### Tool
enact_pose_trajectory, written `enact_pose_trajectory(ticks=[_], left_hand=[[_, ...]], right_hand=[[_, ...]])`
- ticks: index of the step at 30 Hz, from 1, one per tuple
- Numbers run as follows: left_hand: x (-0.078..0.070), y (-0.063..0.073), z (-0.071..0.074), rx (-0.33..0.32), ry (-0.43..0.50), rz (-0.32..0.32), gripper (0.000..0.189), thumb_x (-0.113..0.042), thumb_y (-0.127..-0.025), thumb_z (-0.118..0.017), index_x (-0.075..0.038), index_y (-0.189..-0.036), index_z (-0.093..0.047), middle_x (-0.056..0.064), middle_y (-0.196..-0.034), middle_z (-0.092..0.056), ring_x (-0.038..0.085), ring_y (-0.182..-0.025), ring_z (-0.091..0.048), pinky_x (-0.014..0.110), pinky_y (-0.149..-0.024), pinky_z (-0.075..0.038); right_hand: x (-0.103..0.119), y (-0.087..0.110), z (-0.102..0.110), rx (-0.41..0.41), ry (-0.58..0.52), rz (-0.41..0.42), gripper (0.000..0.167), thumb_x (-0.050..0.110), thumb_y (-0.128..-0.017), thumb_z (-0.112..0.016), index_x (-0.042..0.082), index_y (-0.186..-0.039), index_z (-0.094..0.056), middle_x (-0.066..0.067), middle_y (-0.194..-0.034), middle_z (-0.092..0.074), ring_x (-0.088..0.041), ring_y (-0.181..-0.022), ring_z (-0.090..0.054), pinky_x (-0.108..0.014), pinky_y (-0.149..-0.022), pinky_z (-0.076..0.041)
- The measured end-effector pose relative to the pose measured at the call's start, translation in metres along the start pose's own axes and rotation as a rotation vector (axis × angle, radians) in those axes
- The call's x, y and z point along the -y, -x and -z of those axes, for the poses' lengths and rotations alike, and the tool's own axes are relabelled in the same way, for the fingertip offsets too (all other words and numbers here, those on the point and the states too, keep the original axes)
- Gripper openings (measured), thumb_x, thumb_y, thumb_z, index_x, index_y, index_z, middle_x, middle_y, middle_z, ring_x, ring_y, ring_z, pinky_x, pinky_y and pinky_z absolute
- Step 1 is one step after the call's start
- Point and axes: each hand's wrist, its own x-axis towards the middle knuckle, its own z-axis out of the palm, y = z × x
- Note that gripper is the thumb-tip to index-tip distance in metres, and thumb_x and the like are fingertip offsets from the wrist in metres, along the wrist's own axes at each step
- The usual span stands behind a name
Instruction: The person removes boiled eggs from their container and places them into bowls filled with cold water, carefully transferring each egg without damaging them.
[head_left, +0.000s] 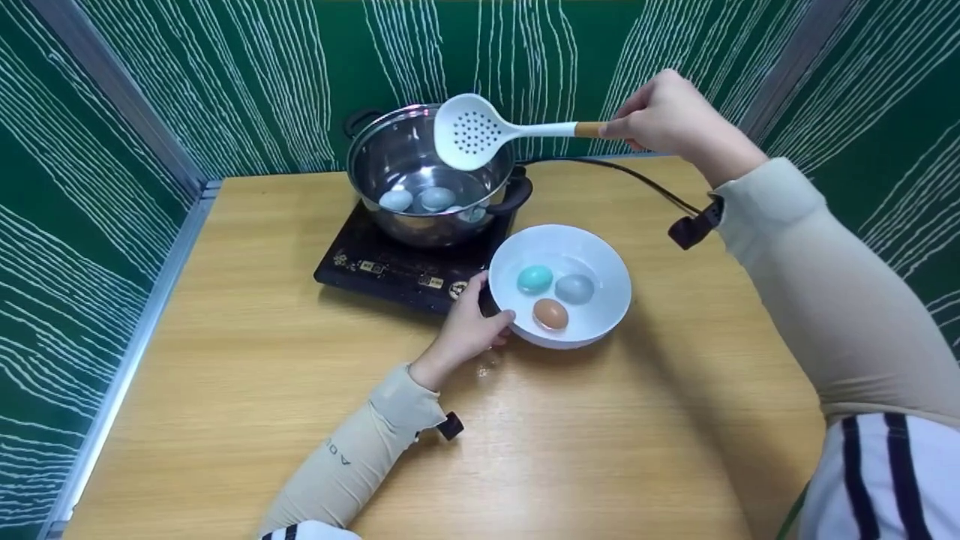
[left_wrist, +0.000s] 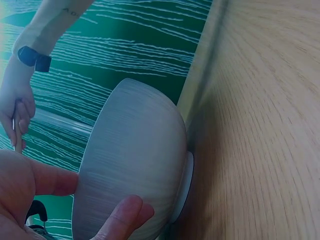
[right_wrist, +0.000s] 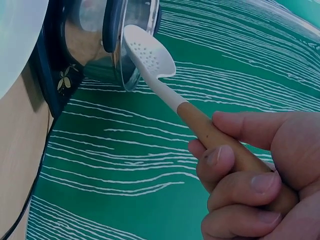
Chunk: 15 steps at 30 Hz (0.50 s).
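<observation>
Holding ladle point(head_left: 484, 135) near pot point(head_left: 427, 231) in curled fingers point(right_wrist: 244, 192) of right hand point(head_left: 669, 116); gripping bowl point(head_left: 607, 296) of eggs point(head_left: 535, 279) at rim in half-spread fingers of left hand point(head_left: 466, 326).

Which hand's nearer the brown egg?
Left. The left hand holds the white bowl just left of the brown egg; the right hand is farther off, raised, gripping the skimmer.
</observation>
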Motion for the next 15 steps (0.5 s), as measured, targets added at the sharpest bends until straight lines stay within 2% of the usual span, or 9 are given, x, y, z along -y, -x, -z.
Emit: enact_pose_trajectory(ticks=[5,12,15], left_hand=[[0.001,0.001,0.0,0.001,0.0,-0.001,0.08,-0.004,-0.098,-0.069,0.0,-0.168,-0.029,0.037,-0.156,-0.046,0.027,-0.078,-0.076,0.041,-0.071,-0.073],[0.0,0.001,0.0,0.003,0.001,-0.004,0.08,-0.005,-0.098,-0.069,0.0,-0.168,-0.029,0.036,-0.157,-0.046,0.028,-0.079,-0.076,0.047,-0.075,-0.073],[0.0,0.0,0.0,0.003,0.0,-0.008,0.08,-0.005,-0.098,-0.068,0.0,-0.167,-0.029,0.035,-0.156,-0.047,0.028,-0.08,-0.076,0.045,-0.073,-0.074]], right_hand=[[0.006,-0.005,-0.011,0.003,0.015,0.002,0.042,0.033,-0.108,-0.069,0.002,-0.134,-0.075,-0.01,-0.11,-0.067,-0.023,-0.095,-0.053,-0.024,-0.073,-0.052],[0.013,-0.005,-0.022,-0.009,0.041,0.035,0.039,0.029,-0.108,-0.068,0.0,-0.134,-0.075,-0.02,-0.126,-0.066,-0.029,-0.105,-0.051,-0.03,-0.079,-0.053],[0.016,-0.007,-0.025,-0.013,0.067,0.039,0.039,0.028,-0.109,-0.068,0.0,-0.135,-0.075,-0.021,-0.13,-0.066,-0.031,-0.111,-0.049,-0.033,-0.085,-0.052]])
